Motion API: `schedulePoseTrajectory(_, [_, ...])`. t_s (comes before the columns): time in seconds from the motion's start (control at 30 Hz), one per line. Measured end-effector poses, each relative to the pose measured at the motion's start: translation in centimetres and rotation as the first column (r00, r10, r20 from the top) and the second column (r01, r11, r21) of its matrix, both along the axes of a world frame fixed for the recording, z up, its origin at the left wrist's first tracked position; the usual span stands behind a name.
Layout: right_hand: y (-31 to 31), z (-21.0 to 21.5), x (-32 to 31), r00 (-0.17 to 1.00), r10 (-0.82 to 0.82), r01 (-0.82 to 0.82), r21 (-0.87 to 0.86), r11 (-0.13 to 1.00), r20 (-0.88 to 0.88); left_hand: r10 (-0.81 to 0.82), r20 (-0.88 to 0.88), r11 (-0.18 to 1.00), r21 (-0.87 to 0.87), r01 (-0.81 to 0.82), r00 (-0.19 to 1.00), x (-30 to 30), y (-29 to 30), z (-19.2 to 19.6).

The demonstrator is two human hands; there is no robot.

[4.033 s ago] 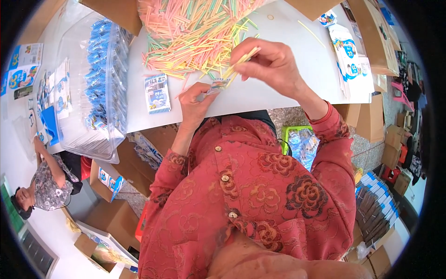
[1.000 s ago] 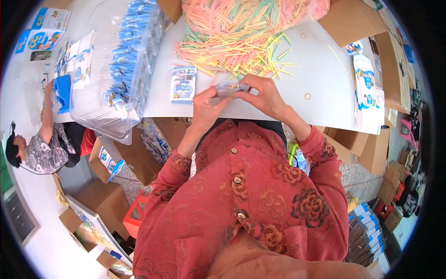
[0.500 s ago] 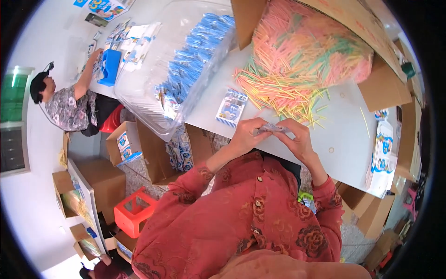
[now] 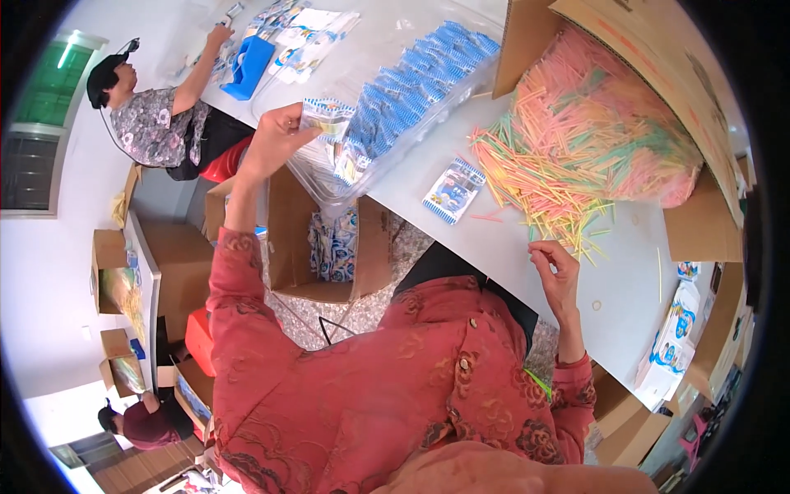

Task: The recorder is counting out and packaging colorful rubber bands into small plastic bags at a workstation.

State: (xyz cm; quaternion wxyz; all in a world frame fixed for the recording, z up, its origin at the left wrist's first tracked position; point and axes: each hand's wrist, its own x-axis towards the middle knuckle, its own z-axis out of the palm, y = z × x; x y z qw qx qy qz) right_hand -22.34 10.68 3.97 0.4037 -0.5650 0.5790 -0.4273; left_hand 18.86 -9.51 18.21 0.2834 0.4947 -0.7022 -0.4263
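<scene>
My left hand (image 4: 276, 142) is stretched out over the near-left corner of a clear plastic tray (image 4: 329, 188), pinching a small blue-and-white packet (image 4: 327, 118). Rows of similar blue packets (image 4: 415, 86) fill the tray. My right hand (image 4: 557, 272) hovers near the table's front edge, fingers half curled and apart, with nothing visible in them. Just beyond it lies a spilled heap of thin pink, yellow and green sticks (image 4: 568, 198). Between my hands, a flat blue-and-white packet (image 4: 454, 191) rests on the white table (image 4: 502, 255).
A large cardboard box (image 4: 708, 99) holds a bulging plastic bag of sticks. Flat printed packaging (image 4: 671, 346) is stacked at the right. Below the tray stands an open carton (image 4: 300, 247) with packets inside. Another person (image 4: 156, 123) works at the far left beside a blue holder (image 4: 248, 67).
My hands have parted. The left has carried a packet leftward to the tray, while the right has let go and stays near the sticks. The view has shifted.
</scene>
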Motion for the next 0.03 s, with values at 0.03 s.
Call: schedulePoseTrajectory(0.03, [-0.06, -0.07, 0.10, 1.000, 0.006, -0.006, 0.001, 1.000, 0.004, 0.007, 0.003, 1.000, 0.002, -0.007, 1.000, 0.42, -0.03, -0.09])
